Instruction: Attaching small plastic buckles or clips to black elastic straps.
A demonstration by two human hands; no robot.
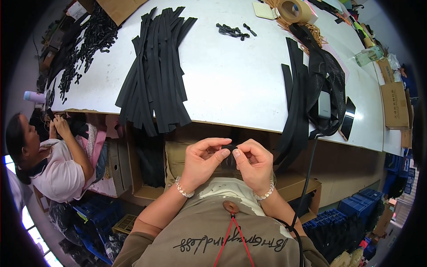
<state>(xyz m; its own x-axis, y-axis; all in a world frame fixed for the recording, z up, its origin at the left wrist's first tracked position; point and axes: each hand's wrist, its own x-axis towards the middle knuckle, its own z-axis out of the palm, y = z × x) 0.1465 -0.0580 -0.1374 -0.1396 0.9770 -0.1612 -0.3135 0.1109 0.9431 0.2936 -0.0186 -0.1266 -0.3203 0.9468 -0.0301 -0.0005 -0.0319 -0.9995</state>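
Note:
Close in front of my body, my left hand [203, 161] and my right hand [255, 163] pinch a small black strip [229, 147] between thumbs and forefingers. Most of that strip is hidden by the fingers, and a dark length seems to hang below it. Beyond my hands, to the left, a fanned pile of long flat black strips [155, 75] lies across the white table [235, 89], with ends over its front edge. More black strips [293, 102] hang over the edge at the right. Several small black zipper pulls [231, 31] lie at the back middle.
A black mesh bag [328, 66] with a grey power bank [324, 105] sits at the right, beside a phone [348, 118]. A tape roll [293, 10] is at the back. At far left a co-worker [62, 164] sits near a heap of small black pieces [95, 35].

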